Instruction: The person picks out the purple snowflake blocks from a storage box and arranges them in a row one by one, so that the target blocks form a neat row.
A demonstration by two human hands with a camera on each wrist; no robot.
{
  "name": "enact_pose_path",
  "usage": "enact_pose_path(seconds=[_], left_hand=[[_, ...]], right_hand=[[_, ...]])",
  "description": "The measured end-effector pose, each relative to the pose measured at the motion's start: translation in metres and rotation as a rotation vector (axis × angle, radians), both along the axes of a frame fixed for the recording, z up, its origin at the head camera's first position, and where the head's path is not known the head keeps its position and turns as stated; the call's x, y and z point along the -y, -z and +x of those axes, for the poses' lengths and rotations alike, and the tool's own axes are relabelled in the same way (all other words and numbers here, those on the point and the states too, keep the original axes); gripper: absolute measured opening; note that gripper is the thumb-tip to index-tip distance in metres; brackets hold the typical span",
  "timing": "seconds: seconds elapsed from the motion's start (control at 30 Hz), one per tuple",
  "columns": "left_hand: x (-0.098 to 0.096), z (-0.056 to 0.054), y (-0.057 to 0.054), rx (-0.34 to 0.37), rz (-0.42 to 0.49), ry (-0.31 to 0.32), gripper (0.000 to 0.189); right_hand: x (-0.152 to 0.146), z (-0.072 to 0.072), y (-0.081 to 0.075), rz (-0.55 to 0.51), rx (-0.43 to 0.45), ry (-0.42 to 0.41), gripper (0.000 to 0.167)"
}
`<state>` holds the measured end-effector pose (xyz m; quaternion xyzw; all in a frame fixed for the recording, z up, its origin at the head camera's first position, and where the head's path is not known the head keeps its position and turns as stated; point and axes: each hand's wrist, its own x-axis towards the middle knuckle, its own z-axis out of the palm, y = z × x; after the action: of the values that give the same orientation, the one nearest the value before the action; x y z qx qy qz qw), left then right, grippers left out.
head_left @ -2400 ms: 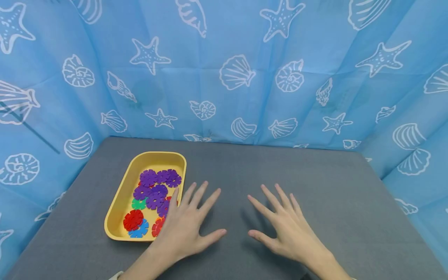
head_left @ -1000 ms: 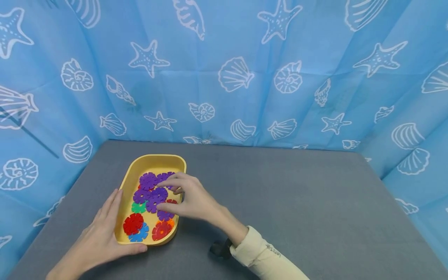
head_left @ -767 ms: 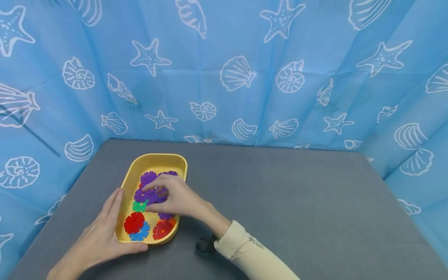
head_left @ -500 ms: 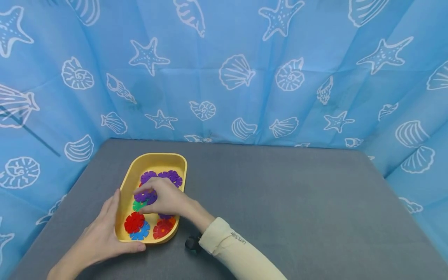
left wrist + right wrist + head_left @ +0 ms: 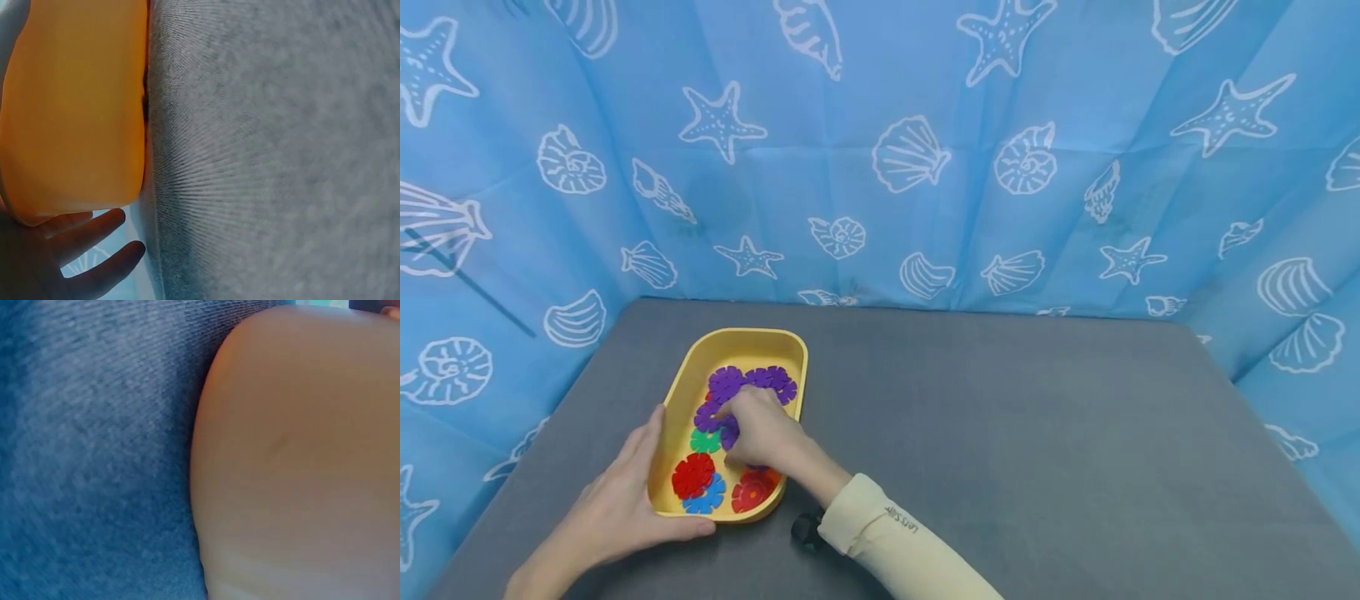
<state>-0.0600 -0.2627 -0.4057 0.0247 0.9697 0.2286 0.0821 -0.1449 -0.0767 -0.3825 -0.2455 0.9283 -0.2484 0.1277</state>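
Note:
A yellow tray [image 5: 670, 450] on the left of the table holds several notched flower-shaped plastic discs. Purple discs [image 5: 726, 383] fill its far half, with a green disc [image 5: 705, 441], red discs [image 5: 692, 475] and a blue disc [image 5: 706, 497] nearer. My left hand [image 5: 621, 500] rests against the tray's near left corner, fingers straight along its side and thumb along its front. In the left wrist view its fingers [image 5: 103, 269] spread beside the tray wall. My right hand [image 5: 763, 433] reaches down among the purple discs; its fingertips are partly hidden, so I cannot tell whether it pinches one.
The tray stands on a grey cloth-covered table [image 5: 1000, 450]. A blue curtain [image 5: 880, 208] with white shells and starfish hangs behind and at both sides. A black device [image 5: 807, 530] sits under my right wrist, beside the cream sleeve [image 5: 895, 533].
Both hands were spread over the table. The left has moved to the tray's near left corner; the right has crossed left into the tray and now dips lower among the purple discs.

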Motion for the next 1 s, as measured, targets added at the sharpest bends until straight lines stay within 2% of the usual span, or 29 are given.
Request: enact_pose_path(seconds=[0.2,0.47,0.63,1.0], left_hand=[[-0.0011,0.0011,0.0009,0.025,0.008,-0.013,0.149],[-0.0020,0.0019,0.0006,0.012,0.009,-0.020,0.150],[-0.0008,0.0026,0.0013,0.015,0.009,-0.021,0.150],[0.0002,0.0027,0.0030,0.005,0.012,-0.010,0.148]], right_hand=[[0.0009,0.0014,0.0017,0.012,0.004,0.046,0.040],[0.0034,0.0015,0.0035,0.034,-0.013,0.059,0.042],[0.0032,0.0034,0.0050,0.044,-0.047,0.027,0.042],[-0.0023,0.0062,0.0063,-0.008,-0.116,-0.073,0.049]])
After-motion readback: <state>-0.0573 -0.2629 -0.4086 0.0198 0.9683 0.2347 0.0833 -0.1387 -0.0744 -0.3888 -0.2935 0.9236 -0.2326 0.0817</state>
